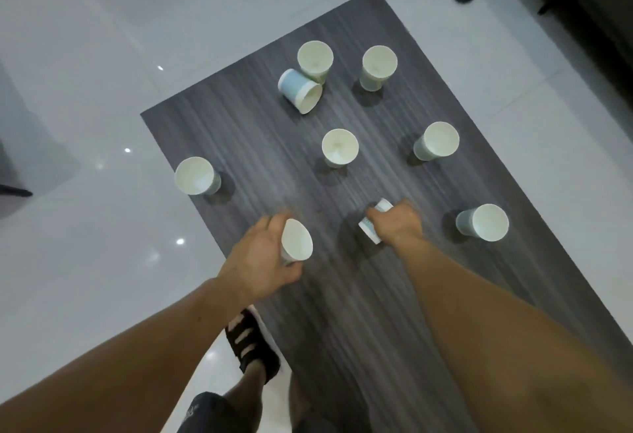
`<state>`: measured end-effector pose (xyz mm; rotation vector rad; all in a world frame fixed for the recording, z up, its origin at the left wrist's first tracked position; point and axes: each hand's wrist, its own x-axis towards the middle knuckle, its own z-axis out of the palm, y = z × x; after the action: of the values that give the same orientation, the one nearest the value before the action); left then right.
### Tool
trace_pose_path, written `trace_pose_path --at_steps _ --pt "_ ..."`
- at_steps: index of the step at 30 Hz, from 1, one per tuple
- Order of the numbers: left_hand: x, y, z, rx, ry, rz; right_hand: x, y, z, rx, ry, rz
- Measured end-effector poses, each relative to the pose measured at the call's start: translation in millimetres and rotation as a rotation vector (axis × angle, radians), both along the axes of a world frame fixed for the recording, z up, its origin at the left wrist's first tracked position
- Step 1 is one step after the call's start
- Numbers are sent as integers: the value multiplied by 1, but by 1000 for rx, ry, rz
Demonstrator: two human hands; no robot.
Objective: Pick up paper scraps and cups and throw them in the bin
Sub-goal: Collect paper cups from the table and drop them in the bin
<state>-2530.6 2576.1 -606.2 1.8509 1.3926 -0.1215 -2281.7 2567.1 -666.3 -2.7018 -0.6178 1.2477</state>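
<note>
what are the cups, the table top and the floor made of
Cups: likely thin paper, matte off-white inside, pale blue-green outside, with a white band at the rim.
Table top: grey wood-grain surface, probably laminate rather than solid wood; streaky, printed-looking lines, low sheen.
Floor: glossy white tile, seemingly ceramic or stone; it mirrors light spots and shows joint lines.

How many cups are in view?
9 cups: one in the left hand, one in the right hand; on the table, one left, one middle, two right, three at the far end, one tipped.
</note>
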Motion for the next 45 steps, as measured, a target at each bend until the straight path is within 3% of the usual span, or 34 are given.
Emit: trace_pose_path --at_steps 9,16,28,35,45 --pt "-84 -32 61 140 -25 212 -113 -28 80 325 65 416" --pt "-195 -95 143 280 24 360 -239 -80 166 549 -23 772" --pt "-372 -260 274 450 139 939 -437 -147 306 780 60 1468" --pt "-393 -404 306 494 210 1340 -492 -221 335 900 151 1844" --pt "-349 -581 322 468 308 1714 -537 -363 359 965 367 2187"
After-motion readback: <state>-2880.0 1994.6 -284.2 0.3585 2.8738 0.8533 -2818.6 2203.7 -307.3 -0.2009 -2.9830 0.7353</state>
